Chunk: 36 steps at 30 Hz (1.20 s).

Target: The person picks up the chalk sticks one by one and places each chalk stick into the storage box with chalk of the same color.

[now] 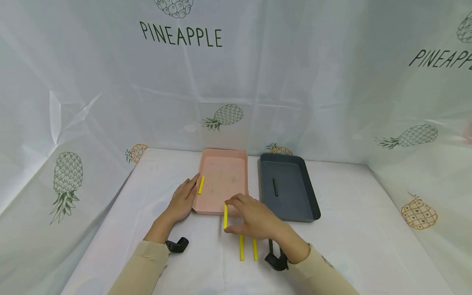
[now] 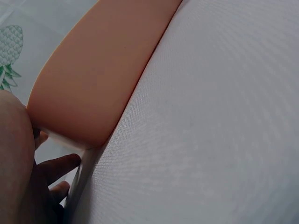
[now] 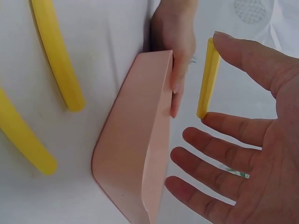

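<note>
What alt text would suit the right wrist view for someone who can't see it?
The right hand pinches a short yellow stick by its ends between thumb and finger, beside a pink tray that the left hand touches. Two more yellow sticks lie on the white cloth.

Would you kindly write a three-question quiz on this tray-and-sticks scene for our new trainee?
1. True or false: the right hand pinches a yellow stick.
2. How many yellow sticks lie on the table in front of the pink tray?
3. What lies in the dark tray? A) a yellow stick B) a dark stick C) nothing

Key: 1 true; 2 two; 3 B.
</note>
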Motion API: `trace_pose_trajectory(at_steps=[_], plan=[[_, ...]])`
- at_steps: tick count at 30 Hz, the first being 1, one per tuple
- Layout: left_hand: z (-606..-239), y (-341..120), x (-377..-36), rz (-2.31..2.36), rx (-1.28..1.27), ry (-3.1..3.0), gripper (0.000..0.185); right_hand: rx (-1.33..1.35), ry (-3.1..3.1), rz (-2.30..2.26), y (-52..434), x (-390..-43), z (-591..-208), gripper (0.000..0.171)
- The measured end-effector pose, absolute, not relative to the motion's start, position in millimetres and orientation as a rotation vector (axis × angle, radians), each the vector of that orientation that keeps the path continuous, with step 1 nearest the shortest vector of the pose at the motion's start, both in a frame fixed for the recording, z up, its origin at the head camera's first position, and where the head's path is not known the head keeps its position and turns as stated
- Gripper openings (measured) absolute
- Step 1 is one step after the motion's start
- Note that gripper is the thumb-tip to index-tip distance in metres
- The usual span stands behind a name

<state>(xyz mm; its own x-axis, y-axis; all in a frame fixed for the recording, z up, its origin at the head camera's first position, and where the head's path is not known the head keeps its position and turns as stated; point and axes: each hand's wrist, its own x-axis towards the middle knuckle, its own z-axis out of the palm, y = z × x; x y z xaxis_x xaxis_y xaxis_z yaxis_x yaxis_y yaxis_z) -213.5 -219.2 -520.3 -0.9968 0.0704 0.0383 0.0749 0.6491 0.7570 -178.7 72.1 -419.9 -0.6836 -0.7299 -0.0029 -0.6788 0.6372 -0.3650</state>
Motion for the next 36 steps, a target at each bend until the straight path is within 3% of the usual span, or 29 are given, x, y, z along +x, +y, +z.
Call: trace_pose_trajectory(at_steps=[36], plan=[[-520.1, -216.5, -212.0, -1.276, -0.115, -2.857, 0.052, -1.150, 2.700, -0.564, 44.6, -219.9, -414.7, 0.071]])
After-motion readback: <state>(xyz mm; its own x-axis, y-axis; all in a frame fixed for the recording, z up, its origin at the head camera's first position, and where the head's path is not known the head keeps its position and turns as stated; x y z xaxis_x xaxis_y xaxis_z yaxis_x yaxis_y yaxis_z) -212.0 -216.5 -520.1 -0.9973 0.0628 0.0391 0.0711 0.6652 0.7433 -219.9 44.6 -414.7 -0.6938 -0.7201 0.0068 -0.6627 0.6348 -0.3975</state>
